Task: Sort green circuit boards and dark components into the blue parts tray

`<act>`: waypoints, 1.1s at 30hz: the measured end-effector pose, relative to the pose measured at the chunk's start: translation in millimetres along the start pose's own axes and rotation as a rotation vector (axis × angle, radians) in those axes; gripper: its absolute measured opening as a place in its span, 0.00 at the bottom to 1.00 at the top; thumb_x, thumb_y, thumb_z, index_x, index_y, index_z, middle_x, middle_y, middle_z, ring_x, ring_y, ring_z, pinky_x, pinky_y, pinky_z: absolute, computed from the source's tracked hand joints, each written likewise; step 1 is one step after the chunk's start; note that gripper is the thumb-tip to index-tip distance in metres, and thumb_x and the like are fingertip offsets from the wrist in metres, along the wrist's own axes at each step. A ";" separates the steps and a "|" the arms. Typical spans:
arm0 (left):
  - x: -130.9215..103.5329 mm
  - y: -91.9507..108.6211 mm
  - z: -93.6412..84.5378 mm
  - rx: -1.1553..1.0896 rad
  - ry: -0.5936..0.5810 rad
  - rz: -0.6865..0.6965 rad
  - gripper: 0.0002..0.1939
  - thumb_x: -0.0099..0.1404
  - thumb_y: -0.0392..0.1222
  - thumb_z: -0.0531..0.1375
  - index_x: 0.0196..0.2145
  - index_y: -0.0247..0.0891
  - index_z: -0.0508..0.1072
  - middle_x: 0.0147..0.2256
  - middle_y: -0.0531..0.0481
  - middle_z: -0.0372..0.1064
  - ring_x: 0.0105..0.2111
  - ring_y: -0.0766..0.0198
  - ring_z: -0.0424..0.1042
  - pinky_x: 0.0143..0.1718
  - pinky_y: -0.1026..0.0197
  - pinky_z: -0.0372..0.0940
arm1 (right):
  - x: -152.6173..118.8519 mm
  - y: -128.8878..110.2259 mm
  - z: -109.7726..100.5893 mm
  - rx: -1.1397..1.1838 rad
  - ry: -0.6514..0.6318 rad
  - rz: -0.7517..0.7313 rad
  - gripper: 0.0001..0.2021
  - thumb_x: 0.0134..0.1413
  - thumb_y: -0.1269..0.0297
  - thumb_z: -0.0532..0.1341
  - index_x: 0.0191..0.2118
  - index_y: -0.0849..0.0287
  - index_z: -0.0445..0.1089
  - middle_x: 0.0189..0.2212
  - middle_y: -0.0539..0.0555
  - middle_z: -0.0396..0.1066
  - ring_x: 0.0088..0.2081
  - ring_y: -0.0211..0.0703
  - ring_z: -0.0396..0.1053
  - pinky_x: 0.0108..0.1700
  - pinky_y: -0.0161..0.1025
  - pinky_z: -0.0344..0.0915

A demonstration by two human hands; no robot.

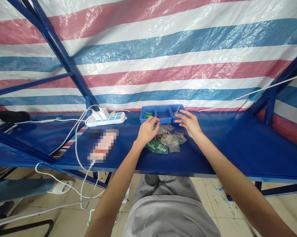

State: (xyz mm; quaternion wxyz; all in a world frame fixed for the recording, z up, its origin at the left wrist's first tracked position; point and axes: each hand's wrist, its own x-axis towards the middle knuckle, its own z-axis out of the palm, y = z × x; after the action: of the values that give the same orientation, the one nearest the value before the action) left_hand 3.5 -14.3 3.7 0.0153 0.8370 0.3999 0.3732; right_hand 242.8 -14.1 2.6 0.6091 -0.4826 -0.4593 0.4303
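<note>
Blue bins (166, 120), three; left hand (147, 129) fingertips together, right hand (191, 125) fingers apart

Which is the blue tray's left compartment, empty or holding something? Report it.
Holding something: green pieces show inside the left compartment of the blue tray. How full, I cannot tell.

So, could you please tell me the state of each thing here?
Left hand: curled; whether holding anything, unclear.
Right hand: spread open.
Blue bins: open-topped, side by side.
Small packets: heaped loosely.
Power strip: white adapters plugged in.
Striped sheet: hung up, creased.
</note>
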 end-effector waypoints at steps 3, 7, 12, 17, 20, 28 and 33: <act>0.1 -0.6 0.0 -0.003 0.001 -0.009 0.08 0.73 0.40 0.53 0.44 0.40 0.72 0.40 0.46 0.69 0.33 0.63 0.72 0.32 0.62 0.66 | -1.3 1.9 -0.9 -0.078 -0.023 0.004 0.18 0.52 0.58 0.64 0.48 0.58 0.73 0.39 0.58 0.80 0.31 0.42 0.78 0.26 0.33 0.67; 0.0 -1.8 0.2 0.000 -0.007 -0.019 0.08 0.72 0.39 0.54 0.44 0.40 0.72 0.41 0.47 0.69 0.34 0.63 0.72 0.33 0.63 0.66 | -10.4 5.5 7.4 -0.409 -0.278 -0.107 0.09 0.53 0.60 0.64 0.39 0.57 0.77 0.32 0.55 0.79 0.30 0.42 0.75 0.27 0.35 0.66; -0.3 -2.0 0.1 -0.008 -0.016 -0.032 0.07 0.72 0.38 0.55 0.43 0.40 0.72 0.41 0.47 0.68 0.32 0.64 0.71 0.33 0.62 0.66 | -20.9 9.0 17.3 -0.703 -0.445 -0.311 0.07 0.55 0.63 0.62 0.31 0.56 0.77 0.29 0.52 0.78 0.32 0.44 0.74 0.33 0.38 0.67; -0.3 -1.0 -0.6 -0.005 -0.035 -0.045 0.07 0.72 0.38 0.54 0.43 0.40 0.72 0.42 0.47 0.69 0.32 0.63 0.71 0.35 0.61 0.66 | -22.2 9.2 16.9 -0.764 -0.462 -0.328 0.09 0.57 0.64 0.60 0.29 0.56 0.76 0.29 0.52 0.77 0.31 0.43 0.73 0.33 0.38 0.65; -0.5 -0.2 -1.2 0.001 -0.056 -0.054 0.08 0.72 0.39 0.53 0.44 0.41 0.72 0.42 0.47 0.69 0.33 0.63 0.72 0.35 0.61 0.66 | -22.3 7.2 16.2 -0.789 -0.489 -0.298 0.09 0.58 0.65 0.59 0.32 0.57 0.76 0.30 0.53 0.78 0.32 0.43 0.73 0.34 0.38 0.64; -0.8 -0.2 -1.5 0.019 -0.075 -0.074 0.09 0.72 0.39 0.53 0.44 0.41 0.72 0.43 0.46 0.69 0.33 0.63 0.72 0.37 0.60 0.67 | -23.4 6.5 16.5 -0.858 -0.494 -0.284 0.11 0.61 0.70 0.54 0.38 0.57 0.75 0.33 0.53 0.78 0.29 0.41 0.71 0.32 0.37 0.61; -0.6 -1.3 -1.3 0.018 -0.071 -0.062 0.08 0.72 0.39 0.53 0.45 0.41 0.72 0.42 0.46 0.69 0.32 0.63 0.72 0.37 0.60 0.67 | -23.7 7.8 15.1 -0.860 -0.497 -0.302 0.11 0.58 0.72 0.55 0.38 0.57 0.75 0.31 0.53 0.78 0.29 0.41 0.71 0.32 0.37 0.61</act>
State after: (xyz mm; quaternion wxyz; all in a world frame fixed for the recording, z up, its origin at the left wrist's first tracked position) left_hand 1.6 -14.2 3.9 0.0337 0.8370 0.4284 0.3389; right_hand 222.6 -32.9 -6.9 0.2836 -0.5008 -0.7899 0.2116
